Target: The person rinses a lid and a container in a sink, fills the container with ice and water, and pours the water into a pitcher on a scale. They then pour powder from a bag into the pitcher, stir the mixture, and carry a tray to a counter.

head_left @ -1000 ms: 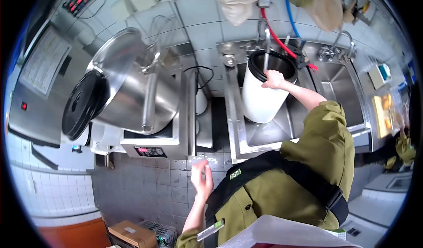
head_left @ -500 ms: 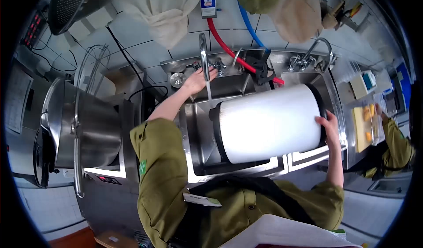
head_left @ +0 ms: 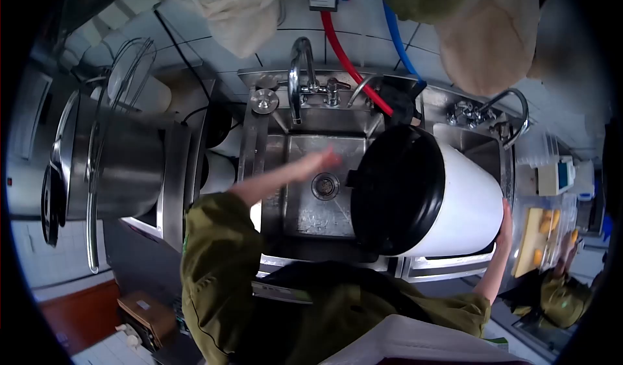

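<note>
A large white drum-shaped container (head_left: 464, 203) with a black end (head_left: 399, 190) lies tilted across the sinks, the black end towards the left basin. My right hand (head_left: 504, 222) grips its far right end, with part of the fingers hidden behind it. Over the left sink basin (head_left: 298, 212) my left hand (head_left: 322, 162) is apart from the container, its fingers smeared by motion. Behind that hand stands a chrome faucet (head_left: 298, 83), with no stream visible from its spout. The drain (head_left: 325, 186) shows in the basin floor.
Red hose (head_left: 344, 50) and blue hose (head_left: 397, 37) hang behind the sinks. A second faucet (head_left: 513, 109) stands right. Cloths (head_left: 240, 14) hang above. A big steel pot (head_left: 117, 160) is at left. A co-worker's hand (head_left: 568, 245) is near a cutting board (head_left: 529, 242) at right.
My left hand has left the faucet handle and come down over the basin. The water stream is gone. The container has turned, its black end now facing more towards me.
</note>
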`<state>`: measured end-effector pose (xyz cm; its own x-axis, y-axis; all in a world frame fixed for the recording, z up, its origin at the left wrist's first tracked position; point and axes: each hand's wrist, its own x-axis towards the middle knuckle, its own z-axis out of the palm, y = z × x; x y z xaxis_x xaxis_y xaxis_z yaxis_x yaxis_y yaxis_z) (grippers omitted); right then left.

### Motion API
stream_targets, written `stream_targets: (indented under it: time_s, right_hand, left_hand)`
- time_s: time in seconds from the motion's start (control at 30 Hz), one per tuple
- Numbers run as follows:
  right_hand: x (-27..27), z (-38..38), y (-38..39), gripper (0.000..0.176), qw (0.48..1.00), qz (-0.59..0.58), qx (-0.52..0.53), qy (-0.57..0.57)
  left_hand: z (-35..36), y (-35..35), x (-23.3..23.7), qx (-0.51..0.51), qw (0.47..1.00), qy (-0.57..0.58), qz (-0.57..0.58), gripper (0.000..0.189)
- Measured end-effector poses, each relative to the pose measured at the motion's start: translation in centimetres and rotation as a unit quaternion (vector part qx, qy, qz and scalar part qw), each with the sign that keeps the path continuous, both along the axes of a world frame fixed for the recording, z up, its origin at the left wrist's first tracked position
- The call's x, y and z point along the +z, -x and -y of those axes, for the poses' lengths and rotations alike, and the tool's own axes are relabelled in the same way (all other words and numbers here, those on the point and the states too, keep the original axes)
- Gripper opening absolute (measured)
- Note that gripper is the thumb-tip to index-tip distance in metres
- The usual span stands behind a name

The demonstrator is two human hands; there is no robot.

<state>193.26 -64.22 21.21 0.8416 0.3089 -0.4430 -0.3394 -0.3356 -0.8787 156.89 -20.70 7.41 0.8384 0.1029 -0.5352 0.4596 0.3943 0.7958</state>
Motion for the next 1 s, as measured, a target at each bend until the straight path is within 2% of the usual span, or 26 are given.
stream_targets:
  time_s: [0.03,0.07,0.1,0.13,0.2,0.23,0.27,0.3,0.33,0.37,0.47,0.5,0.57,0.7,0.83,0.9,1.0]
  right_hand:
    - [-0.6,0.2,-1.1,0.052,1.000,-0.001,0.012,-0.026]
    - [1.3,-1.2,0.2,0.048,0.999,-0.017,-0.015,-0.029]
    - [0.4,-0.2,-0.8,0.049,0.998,-0.021,0.012,-0.056]
    - [-0.1,0.8,-2.0,0.052,0.997,-0.055,0.045,-0.043]
    - [-2.9,3.3,-4.2,0.055,0.987,-0.063,0.096,-0.108]
    - [-3.5,3.8,-4.0,0.055,0.989,-0.032,0.076,-0.120]
    - [-5.6,5.5,-5.4,0.056,0.986,-0.053,0.055,-0.148]
    - [-5.3,5.6,-4.4,0.057,0.982,-0.075,0.060,-0.163]
    - [-6.6,6.5,-4.2,0.063,0.991,-0.022,0.004,-0.132]
    - [-3.8,4.3,-0.2,0.065,0.989,-0.027,-0.023,-0.140]
    - [-2.1,3.2,4.1,0.065,0.992,0.022,-0.041,-0.119]
    - [-1.7,3.1,5.1,0.065,0.992,0.035,-0.041,-0.115]
    - [-0.7,2.6,7.1,0.065,0.991,0.062,-0.033,-0.110]
    - [1.6,1.8,11.2,0.066,0.988,0.106,-0.002,-0.111]
    - [4.7,1.1,16.0,0.066,0.980,0.144,0.046,-0.130]
    - [6.2,0.4,19.2,0.067,0.973,0.158,0.090,-0.146]
    - [8.4,-1.0,25.0,0.068,0.953,0.167,0.176,-0.183]
  left_hand:
    - [4.3,0.8,1.6,0.028,0.995,0.099,0.001,0.082]
    - [7.2,0.7,0.1,0.028,0.964,0.264,0.015,0.083]
    - [10.4,-0.1,0.4,0.104,0.904,0.414,0.021,0.081]
    - [12.2,-0.5,0.6,0.157,0.869,0.468,0.018,0.075]
    - [13.8,-1.1,3.1,0.177,0.894,0.406,0.062,0.068]
    - [14.0,-1.7,4.1,0.191,0.900,0.384,0.074,0.067]
    - [13.9,-2.1,5.8,0.192,0.912,0.352,0.084,0.067]
    - [14.0,-2.5,7.2,0.190,0.923,0.322,0.087,0.067]
    - [14.0,-2.9,7.8,0.183,0.930,0.293,0.122,0.068]
    - [14.0,-3.1,9.5,0.175,0.939,0.253,0.153,0.069]
    - [14.3,-3.7,15.1,0.179,0.940,0.160,0.243,0.071]
    - [14.3,-4.1,16.0,0.159,0.927,0.127,0.316,0.074]
    - [15.2,-3.8,18.3,0.186,0.926,0.062,0.322,0.078]
    - [15.2,-0.3,18.7,0.224,0.911,0.079,0.336,0.080]
    - [16.4,9.2,15.6,0.303,0.901,0.175,0.257,0.070]
    - [18.0,15.8,14.3,0.358,0.874,0.228,0.236,0.061]
    - [20.3,26.5,10.4,0.410,0.797,0.338,0.288,0.056]
